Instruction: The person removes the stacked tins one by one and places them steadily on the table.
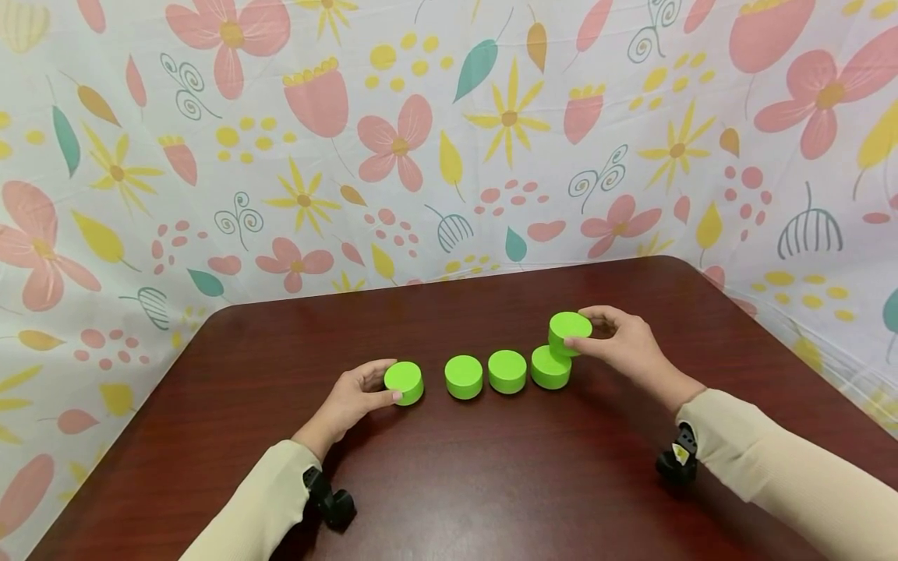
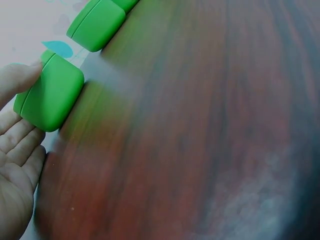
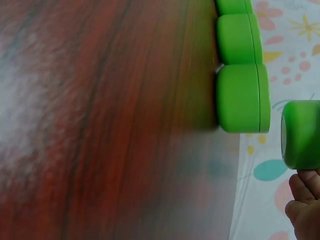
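Note:
My left hand (image 1: 348, 399) grips a small round green lidded container (image 1: 403, 382) at the left end of a row, thumb on its near side. In the left wrist view this container (image 2: 55, 92) sits at the tabletop, with a seam below its lid. My right hand (image 1: 626, 341) pinches a matching green container (image 1: 570, 330) between thumb and fingers. The right wrist view shows that raised container (image 3: 302, 135) apart from the tabletop. Between the hands stand three more green containers: a left one (image 1: 464, 377), a middle one (image 1: 507, 371) and a right one (image 1: 550, 368), which the raised one partly overlaps.
The dark reddish-brown wooden table (image 1: 449, 483) has rounded far corners. Behind it hangs a white cloth (image 1: 421, 226) printed with flowers and leaves. A black wrist device (image 1: 330, 499) is on the left forearm and another black device (image 1: 679, 458) on the right.

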### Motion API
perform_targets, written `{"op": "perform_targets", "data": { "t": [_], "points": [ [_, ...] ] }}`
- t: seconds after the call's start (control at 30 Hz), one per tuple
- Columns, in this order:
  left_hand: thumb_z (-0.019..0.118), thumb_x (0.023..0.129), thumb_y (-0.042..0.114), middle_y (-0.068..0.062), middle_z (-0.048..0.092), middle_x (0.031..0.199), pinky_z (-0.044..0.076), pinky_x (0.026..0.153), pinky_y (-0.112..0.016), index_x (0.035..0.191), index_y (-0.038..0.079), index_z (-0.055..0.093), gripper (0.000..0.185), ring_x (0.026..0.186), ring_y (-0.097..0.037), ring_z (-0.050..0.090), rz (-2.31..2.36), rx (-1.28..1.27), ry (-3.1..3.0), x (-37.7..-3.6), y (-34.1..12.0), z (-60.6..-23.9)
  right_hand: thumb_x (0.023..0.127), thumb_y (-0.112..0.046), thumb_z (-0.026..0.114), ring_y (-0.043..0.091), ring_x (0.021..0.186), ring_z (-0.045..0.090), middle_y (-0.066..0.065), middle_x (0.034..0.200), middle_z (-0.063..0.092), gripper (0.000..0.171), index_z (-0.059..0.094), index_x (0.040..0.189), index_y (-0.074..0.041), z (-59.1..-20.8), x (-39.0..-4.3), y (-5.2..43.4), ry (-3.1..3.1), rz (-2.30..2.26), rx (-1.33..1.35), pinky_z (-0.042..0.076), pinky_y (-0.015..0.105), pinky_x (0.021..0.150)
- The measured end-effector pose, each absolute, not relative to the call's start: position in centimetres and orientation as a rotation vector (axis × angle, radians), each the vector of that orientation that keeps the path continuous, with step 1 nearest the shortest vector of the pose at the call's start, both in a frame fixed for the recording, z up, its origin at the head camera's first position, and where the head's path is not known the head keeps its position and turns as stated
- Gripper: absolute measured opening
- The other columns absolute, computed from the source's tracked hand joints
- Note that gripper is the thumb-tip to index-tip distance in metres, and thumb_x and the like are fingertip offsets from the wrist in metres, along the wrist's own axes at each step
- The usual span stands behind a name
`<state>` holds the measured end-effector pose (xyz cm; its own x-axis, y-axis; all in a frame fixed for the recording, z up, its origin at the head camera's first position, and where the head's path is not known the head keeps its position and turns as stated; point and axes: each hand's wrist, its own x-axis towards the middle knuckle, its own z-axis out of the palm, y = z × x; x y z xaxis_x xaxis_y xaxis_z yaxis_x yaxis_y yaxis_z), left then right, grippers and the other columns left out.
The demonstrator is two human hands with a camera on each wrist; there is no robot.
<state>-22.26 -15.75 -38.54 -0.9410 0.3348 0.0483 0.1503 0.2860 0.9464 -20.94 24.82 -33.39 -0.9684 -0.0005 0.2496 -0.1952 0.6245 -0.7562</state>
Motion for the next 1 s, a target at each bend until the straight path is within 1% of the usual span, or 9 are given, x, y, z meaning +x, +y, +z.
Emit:
{"op": "perform_targets", "data": {
  "t": [0.1, 0.2, 0.47, 0.63, 0.83, 1.0],
  "points": [
    [0.072, 0.080, 0.008, -0.016, 0.055, 0.129, 0.042, 0.097, -0.038, 0.131, 0.003, 0.050, 0.056, 0.123, -0.030, 0.047, 1.733, 0.452, 2.381, -22.3, -15.7, -38.6, 0.076, -0.036, 0.076, -0.003, 0.082, 0.055, 0.012, 0.105, 0.065, 0.053, 0.059, 0.117, -0.006, -33.5, -20.8, 25.1, -2.608, 1.250, 0.159, 0.046, 0.018, 0.068],
    [0.072, 0.079, 0.007, -0.016, 0.055, 0.129, 0.042, 0.098, -0.039, 0.131, 0.003, 0.050, 0.056, 0.124, -0.029, 0.047, 1.738, 0.449, 2.371, -22.4, -15.7, -38.7, 0.076, -0.035, 0.076, -0.006, 0.080, 0.055, 0.012, 0.104, 0.065, 0.052, 0.060, 0.116, -0.006, -33.6, -20.7, 25.4, -2.599, 1.245, 0.154, 0.046, 0.017, 0.067],
    [0.072, 0.079, 0.008, -0.015, 0.055, 0.129, 0.041, 0.099, -0.041, 0.131, 0.004, 0.050, 0.057, 0.123, -0.030, 0.047, 1.743, 0.440, 2.368, -22.4, -15.7, -38.7, 0.077, -0.036, 0.075, -0.004, 0.082, 0.055, 0.012, 0.106, 0.064, 0.054, 0.058, 0.118, -0.005, -33.9, -20.2, 26.1, -2.605, 1.251, 0.117, 0.045, 0.015, 0.068],
    [0.072, 0.079, 0.007, -0.015, 0.055, 0.129, 0.041, 0.099, -0.040, 0.131, 0.004, 0.050, 0.057, 0.123, -0.029, 0.048, 1.748, 0.439, 2.363, -22.5, -15.6, -38.7, 0.077, -0.035, 0.075, -0.003, 0.084, 0.055, 0.014, 0.108, 0.063, 0.056, 0.056, 0.120, -0.003, -34.1, -20.0, 26.4, -2.609, 1.263, 0.115, 0.045, 0.014, 0.067],
    [0.072, 0.080, 0.008, -0.016, 0.054, 0.130, 0.044, 0.096, -0.037, 0.132, 0.004, 0.049, 0.057, 0.124, -0.030, 0.046, 1.735, 0.438, 2.363, -22.5, -15.7, -38.7, 0.078, -0.036, 0.074, -0.006, 0.080, 0.053, 0.013, 0.106, 0.063, 0.055, 0.057, 0.118, -0.004, -34.4, -19.7, 26.9, -2.623, 1.239, 0.099, 0.046, 0.016, 0.065],
    [0.071, 0.081, 0.010, -0.016, 0.054, 0.130, 0.044, 0.095, -0.036, 0.132, 0.003, 0.049, 0.056, 0.124, -0.031, 0.046, 1.723, 0.443, 2.375, -22.3, -15.8, -38.5, 0.077, -0.038, 0.074, -0.008, 0.079, 0.052, 0.014, 0.108, 0.063, 0.057, 0.056, 0.119, -0.003, -34.8, -19.5, 27.2, -2.649, 1.231, 0.081, 0.046, 0.015, 0.065]
  ]
}}
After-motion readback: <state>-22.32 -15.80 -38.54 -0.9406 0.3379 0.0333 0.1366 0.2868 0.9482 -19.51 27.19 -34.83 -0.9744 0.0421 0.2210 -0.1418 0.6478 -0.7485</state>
